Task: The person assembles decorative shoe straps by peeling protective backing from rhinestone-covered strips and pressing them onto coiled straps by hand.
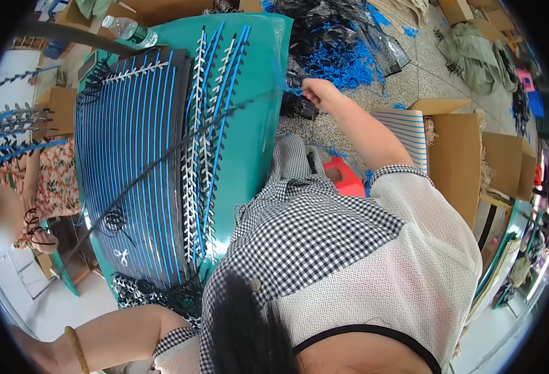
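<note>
My right hand (317, 93) is closed at the far edge of the green table (265, 68), pinching the end of a dark strip (156, 163) with a bit of blue beside the fingers. Blurred, the strip runs diagonally across the table toward the lower left. My left hand (34, 354) is at the dim lower left edge of the view, its fingers hidden. Between the arms lies a black board (128, 168) lined with many blue strips. Several leaf-edged black, white and blue trims (209, 143) lie beside it. A white scissors shape (121, 257) shows on the board.
A water bottle (130, 32) lies at the table's far corner. Blue scraps (343, 62) and black plastic (312, 25) cover the floor beyond my right hand. Cardboard boxes (452, 162) stand at the right. Another person in a floral top (56, 174) is at the left, near hanging leafy trims (12, 134).
</note>
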Available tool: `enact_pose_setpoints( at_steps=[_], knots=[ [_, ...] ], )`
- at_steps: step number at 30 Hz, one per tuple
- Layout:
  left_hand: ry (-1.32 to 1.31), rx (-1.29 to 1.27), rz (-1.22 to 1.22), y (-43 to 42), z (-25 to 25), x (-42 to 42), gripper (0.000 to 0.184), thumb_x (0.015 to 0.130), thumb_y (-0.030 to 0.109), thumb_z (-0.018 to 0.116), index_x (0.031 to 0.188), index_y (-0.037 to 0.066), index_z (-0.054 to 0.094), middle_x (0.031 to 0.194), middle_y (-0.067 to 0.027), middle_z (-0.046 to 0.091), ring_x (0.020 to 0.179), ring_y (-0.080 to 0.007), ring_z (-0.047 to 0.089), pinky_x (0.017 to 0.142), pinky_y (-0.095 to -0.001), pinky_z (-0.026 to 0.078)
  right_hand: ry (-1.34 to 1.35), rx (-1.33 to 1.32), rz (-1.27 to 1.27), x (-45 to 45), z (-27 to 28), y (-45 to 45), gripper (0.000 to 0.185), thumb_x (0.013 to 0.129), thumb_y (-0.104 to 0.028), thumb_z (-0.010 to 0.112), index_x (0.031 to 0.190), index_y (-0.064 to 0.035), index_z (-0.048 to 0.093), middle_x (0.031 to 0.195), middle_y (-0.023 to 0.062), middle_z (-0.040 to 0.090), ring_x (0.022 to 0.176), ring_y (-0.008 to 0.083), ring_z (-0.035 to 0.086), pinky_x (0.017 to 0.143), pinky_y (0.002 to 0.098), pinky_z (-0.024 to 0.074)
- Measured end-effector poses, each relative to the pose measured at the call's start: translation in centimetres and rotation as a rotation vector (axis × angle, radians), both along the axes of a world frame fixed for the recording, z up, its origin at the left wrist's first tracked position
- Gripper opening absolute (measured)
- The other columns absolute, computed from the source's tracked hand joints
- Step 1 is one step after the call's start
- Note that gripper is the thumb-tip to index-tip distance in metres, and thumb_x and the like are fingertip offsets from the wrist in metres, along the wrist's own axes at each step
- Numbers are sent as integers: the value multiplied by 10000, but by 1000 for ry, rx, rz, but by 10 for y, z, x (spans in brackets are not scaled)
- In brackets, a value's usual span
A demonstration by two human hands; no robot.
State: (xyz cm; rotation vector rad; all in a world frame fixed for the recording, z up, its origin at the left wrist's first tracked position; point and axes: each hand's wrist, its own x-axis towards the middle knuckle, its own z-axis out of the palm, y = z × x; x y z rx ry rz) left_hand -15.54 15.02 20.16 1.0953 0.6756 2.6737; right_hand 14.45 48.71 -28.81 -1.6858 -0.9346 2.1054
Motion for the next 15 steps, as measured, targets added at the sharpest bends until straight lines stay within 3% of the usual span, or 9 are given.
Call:
enact_pose_setpoints(
  at_steps=[1,6,8,9,12,14,15],
  knots=[
    [35,1,10,-1,-1,0,127,775,202,577,735,84,598,703,-29,609,699,-154,562,641,-321,443,53,3,-102,17,-17,5,126,650,-122,573,578,-41,510,535,30,487,420,94,375,382,222,259],
    [140,-142,-546,17,-25,-6,231,749,27,470,923,-126,473,1022,-238,453,958,-360,411,783,-501,319,-172,27,-278,73,-23,-1,92,629,-98,599,604,-30,542,570,56,536,429,102,407,381,234,278],
    [106,-238,-282,11,-29,-39,223,742,5,431,935,-108,433,1001,-209,422,951,-307,392,812,-463,288,-211,96,-380,73,-31,-5,99,648,-115,587,619,-24,561,576,66,561,426,99,404,384,245,282],
    [72,-247,-275,18,-32,-41,230,740,-12,422,947,-110,426,1007,-210,423,966,-307,390,833,-469,278,-235,100,-389,81,-35,-2,101,653,-118,583,624,-24,564,585,70,570,424,98,398,384,247,282],
    [-75,-250,-397,39,-60,-43,260,731,-65,394,985,-116,406,1027,-213,427,1009,-307,384,897,-488,249,-250,93,-446,106,-51,4,111,673,-137,569,648,-29,580,643,81,609,415,96,359,380,251,272],
    [-119,-158,-436,39,-91,-63,263,770,-22,404,1010,-130,408,1095,-224,427,1007,-310,398,901,-490,252,-224,52,-453,110,-64,1,111,724,-158,542,724,-49,565,668,50,608,402,71,310,377,242,253],
    [-219,-69,-718,39,-103,-75,239,788,15,419,986,-119,422,1137,-237,411,1042,-318,393,932,-500,234,-210,31,-453,109,-69,-3,114,749,-168,528,761,-59,557,681,35,607,395,58,285,375,238,243]
  ],
)
